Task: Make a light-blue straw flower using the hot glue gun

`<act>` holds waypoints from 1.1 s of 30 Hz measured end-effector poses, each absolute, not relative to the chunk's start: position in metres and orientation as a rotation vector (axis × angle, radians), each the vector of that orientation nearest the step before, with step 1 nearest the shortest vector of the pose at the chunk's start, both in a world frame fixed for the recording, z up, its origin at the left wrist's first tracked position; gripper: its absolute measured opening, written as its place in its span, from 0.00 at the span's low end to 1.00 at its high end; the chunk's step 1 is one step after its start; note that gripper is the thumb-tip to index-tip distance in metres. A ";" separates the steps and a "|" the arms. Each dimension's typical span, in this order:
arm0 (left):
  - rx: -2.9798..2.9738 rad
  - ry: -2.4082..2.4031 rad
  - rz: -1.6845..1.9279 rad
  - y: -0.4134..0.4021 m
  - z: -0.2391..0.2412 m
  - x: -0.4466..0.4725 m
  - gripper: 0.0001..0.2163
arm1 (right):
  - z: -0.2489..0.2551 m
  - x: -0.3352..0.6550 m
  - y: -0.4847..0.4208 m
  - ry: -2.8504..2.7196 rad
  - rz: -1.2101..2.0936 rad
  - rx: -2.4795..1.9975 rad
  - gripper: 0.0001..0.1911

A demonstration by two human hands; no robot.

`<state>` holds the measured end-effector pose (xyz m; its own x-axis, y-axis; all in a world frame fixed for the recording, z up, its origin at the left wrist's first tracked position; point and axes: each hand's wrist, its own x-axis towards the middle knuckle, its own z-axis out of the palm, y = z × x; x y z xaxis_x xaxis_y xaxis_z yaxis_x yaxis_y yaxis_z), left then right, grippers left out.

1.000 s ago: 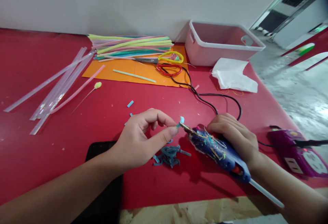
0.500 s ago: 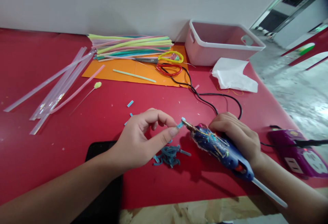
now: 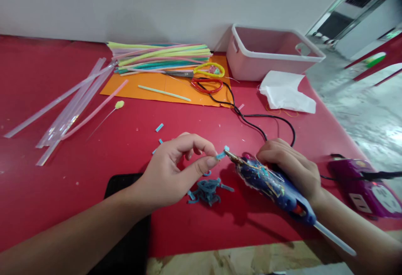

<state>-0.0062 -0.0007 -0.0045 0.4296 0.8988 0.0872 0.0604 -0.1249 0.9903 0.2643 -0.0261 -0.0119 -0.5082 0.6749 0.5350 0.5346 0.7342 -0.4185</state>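
Observation:
My left hand [image 3: 176,170] pinches a small light-blue straw piece [image 3: 221,153] between thumb and forefinger, held just above the red table [image 3: 94,153]. My right hand [image 3: 289,168] grips a blue glue gun [image 3: 270,185] smeared with old glue threads. Its metal nozzle points left and touches or nearly touches the straw piece. A clear glue stick [image 3: 334,238] juts from the gun's rear. Below the pinch lies a small blue clump of glued straw pieces [image 3: 207,190].
An orange sheet [image 3: 163,86] carries a bundle of coloured straws [image 3: 160,57], yellow scissors [image 3: 209,70] and red scissors [image 3: 207,85]. Clear sleeves [image 3: 67,107] lie left. A white tub [image 3: 270,50], tissue [image 3: 285,90], black cord [image 3: 264,124], purple power strip [image 3: 367,187] and dark phone [image 3: 127,224] are around.
The glue gun has shifted slightly right and tilted lower at the rear. The straw piece in my left hand has moved a little right, staying at the nozzle.

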 end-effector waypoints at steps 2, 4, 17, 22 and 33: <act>1.535 0.861 0.919 0.000 -0.005 -0.006 0.04 | -0.012 0.265 -0.026 -2.230 0.268 -0.917 0.04; 1.541 0.845 0.931 0.000 -0.006 -0.006 0.04 | -0.012 0.265 -0.026 -2.224 0.271 -0.922 0.04; 1.524 0.813 0.967 0.001 -0.007 -0.005 0.03 | -0.013 0.265 -0.026 -2.204 0.327 -0.909 0.04; 1.497 0.797 0.972 0.000 -0.007 -0.005 0.03 | -0.014 0.266 -0.027 -2.214 0.330 -0.917 0.04; 1.518 0.774 0.972 0.001 -0.008 -0.006 0.03 | -0.013 0.265 -0.027 -2.212 0.318 -0.895 0.04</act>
